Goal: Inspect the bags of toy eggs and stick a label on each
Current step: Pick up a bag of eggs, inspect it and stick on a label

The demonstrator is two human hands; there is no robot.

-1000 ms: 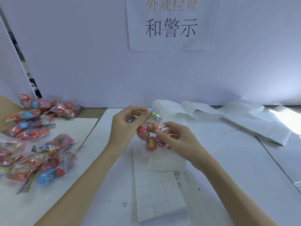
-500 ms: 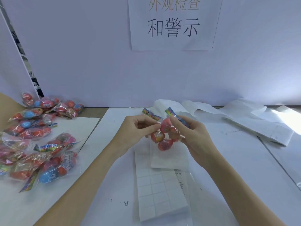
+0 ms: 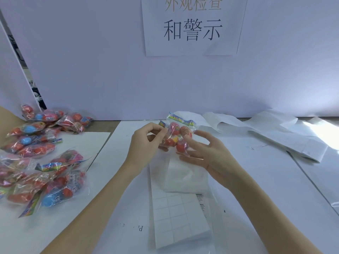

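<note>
Centrally, clear bag [image 3: 176, 136], red and pink eggs inside.

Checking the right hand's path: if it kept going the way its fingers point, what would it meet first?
The right hand is open, fingers pointing up-left at the bag of toy eggs pinched by the left hand. It would likely meet the bag first; it may already touch it, depth unclear.

White partition wall [image 3: 91, 70], seemingly sunlit table [image 3: 275, 180].
</note>
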